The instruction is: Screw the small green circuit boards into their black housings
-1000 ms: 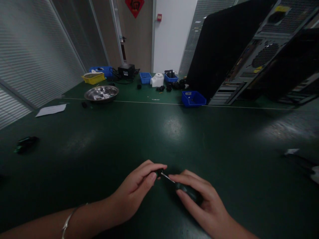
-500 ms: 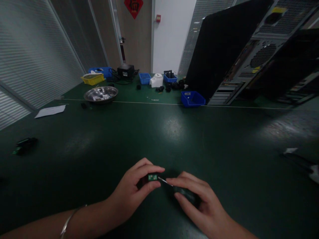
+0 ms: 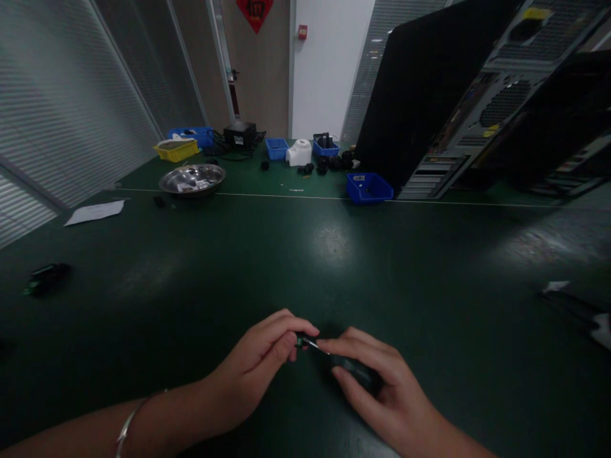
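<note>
My left hand (image 3: pixel 258 369) pinches a small black part (image 3: pixel 300 340) between thumb and fingers, low over the dark green table (image 3: pixel 334 254). My right hand (image 3: pixel 386 394) grips a screwdriver (image 3: pixel 353 370) by its dark handle; the thin metal shaft points left and its tip meets the small part. A thin bracelet sits on my left wrist. The part is mostly hidden by my fingers.
Far across the table stand a steel bowl (image 3: pixel 192 179), a yellow bin (image 3: pixel 177 150), blue bins (image 3: pixel 369 187), a white housing (image 3: pixel 298 152) and small black parts. Open computer cases (image 3: pixel 477 102) rise at the right. A paper sheet (image 3: pixel 94 212) and a dark object (image 3: pixel 45 278) lie left.
My left hand turned the small part: its green face showed half a second ago and is now hidden under my fingers. Both hands stay in the same spot.
</note>
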Demonstrator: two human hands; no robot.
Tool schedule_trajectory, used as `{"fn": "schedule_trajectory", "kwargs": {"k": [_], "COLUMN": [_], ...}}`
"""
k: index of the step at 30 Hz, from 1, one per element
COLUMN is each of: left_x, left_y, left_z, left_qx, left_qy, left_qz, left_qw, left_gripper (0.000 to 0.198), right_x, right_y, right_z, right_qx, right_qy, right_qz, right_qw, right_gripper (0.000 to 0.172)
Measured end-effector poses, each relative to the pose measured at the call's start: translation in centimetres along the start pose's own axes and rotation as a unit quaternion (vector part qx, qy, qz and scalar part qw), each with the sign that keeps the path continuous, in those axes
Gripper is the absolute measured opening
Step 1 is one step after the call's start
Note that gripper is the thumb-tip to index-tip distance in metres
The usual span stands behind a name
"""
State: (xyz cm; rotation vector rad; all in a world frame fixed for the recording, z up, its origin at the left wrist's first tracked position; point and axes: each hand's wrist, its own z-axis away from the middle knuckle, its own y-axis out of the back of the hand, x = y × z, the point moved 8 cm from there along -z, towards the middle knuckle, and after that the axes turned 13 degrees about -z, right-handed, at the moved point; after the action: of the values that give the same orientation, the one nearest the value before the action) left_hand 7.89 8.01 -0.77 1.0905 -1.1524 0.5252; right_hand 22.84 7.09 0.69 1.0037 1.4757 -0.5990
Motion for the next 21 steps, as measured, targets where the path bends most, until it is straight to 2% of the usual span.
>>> {"fn": "schedule_trajectory", "kwargs": {"k": [7,13,18,21], "left_x": [0.1,-0.5,-0.5,-1.1], "left_y": [-0.6,-0.4,-0.5,-0.3], "left_z": [-0.5,-0.6,-0.5,-0.5], "left_qx": [-0.049,-0.024,-0.029,-0.016], "left_qy": [0.022,0.042,0.039,0.052], "left_qz": [0.094,0.111,0.114,0.154], "left_qw": [0.994,0.993,0.992,0.987], "left_gripper": [0.036,0.037,0.034,0.038], "right_x": [-0.5,0.0,0.0,0.0], "right_y": [-0.2,-0.1,-0.1,0.1], "right_z": [-0.2,-0.1,-0.1,-0.1], "right_qx": [-0.014,-0.003,-0.007,0.001], "right_qy": [0.014,0.002,0.006,0.003], "right_qz": [-0.025,-0.023,-0.025,-0.015], "right_qw": [1.0,1.0,1.0,1.0], "right_gripper": [0.039,0.036,0.034,0.032]}}
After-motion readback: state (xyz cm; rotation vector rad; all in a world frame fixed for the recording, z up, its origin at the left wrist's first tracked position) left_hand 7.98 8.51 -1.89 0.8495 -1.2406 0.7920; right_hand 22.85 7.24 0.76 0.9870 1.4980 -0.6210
